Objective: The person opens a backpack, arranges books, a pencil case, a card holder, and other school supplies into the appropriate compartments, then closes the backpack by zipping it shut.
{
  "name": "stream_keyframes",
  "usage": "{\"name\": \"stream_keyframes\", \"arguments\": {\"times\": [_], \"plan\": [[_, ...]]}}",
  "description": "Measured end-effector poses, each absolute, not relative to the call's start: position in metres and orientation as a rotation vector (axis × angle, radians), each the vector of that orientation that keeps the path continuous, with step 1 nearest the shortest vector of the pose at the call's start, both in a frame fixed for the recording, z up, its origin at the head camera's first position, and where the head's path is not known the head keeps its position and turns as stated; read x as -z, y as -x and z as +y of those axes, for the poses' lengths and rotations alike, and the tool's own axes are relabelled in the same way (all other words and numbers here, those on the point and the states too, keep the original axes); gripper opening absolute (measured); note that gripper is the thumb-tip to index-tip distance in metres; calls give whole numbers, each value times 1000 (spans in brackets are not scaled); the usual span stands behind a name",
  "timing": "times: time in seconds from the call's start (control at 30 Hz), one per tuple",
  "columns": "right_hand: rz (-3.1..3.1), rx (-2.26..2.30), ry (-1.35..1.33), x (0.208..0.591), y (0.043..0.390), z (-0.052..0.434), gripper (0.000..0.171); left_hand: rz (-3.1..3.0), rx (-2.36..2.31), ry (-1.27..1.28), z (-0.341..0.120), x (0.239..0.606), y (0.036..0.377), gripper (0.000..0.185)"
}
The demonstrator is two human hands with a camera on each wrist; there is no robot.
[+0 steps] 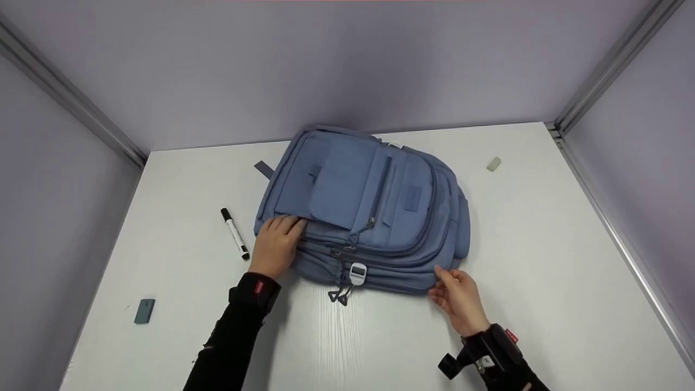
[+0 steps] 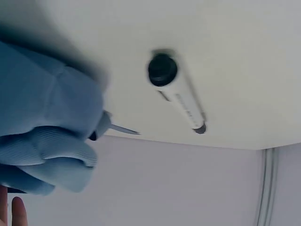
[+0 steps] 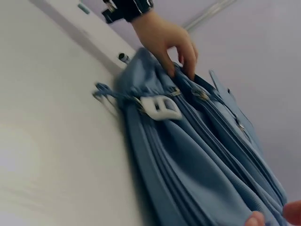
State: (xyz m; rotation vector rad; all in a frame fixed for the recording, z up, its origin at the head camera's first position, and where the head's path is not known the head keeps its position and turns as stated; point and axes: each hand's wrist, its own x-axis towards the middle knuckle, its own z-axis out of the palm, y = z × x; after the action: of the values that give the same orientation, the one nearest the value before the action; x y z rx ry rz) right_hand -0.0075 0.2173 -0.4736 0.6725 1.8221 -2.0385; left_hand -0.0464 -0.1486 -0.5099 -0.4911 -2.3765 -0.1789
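Observation:
A blue backpack lies flat in the middle of the white table, front pockets up. My left hand grips its near left edge, fingers curled into the folds beside the front pocket; the right wrist view shows this left hand from the side. My right hand pinches the near right corner, thumb on top. Its fingertips show at the bottom of the right wrist view against the backpack. A white tag and grey zipper pulls hang off the near edge.
A white marker with a black cap lies just left of my left hand, also visible as the marker. A grey-green eraser sits near the left front edge, a pale eraser at the back right. Walls enclose three sides.

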Motion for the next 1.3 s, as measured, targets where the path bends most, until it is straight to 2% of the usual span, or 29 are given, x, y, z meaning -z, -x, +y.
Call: {"name": "stream_keyframes", "arguments": {"times": [0.37,0.93,1.17,1.3], "plan": [[1875,2053,-672,480,24,221,23,-2322,197,430,-145,518,45,15],[1901,2101,-802,475,95,250,14,-2223,81,390,-97,522,24,12],[2029,2319,-870,469,80,229,9,-2240,75,350,-87,523,21,19],[1900,2478,-717,461,57,189,7,-2264,69,344,-87,521,22,19]]}}
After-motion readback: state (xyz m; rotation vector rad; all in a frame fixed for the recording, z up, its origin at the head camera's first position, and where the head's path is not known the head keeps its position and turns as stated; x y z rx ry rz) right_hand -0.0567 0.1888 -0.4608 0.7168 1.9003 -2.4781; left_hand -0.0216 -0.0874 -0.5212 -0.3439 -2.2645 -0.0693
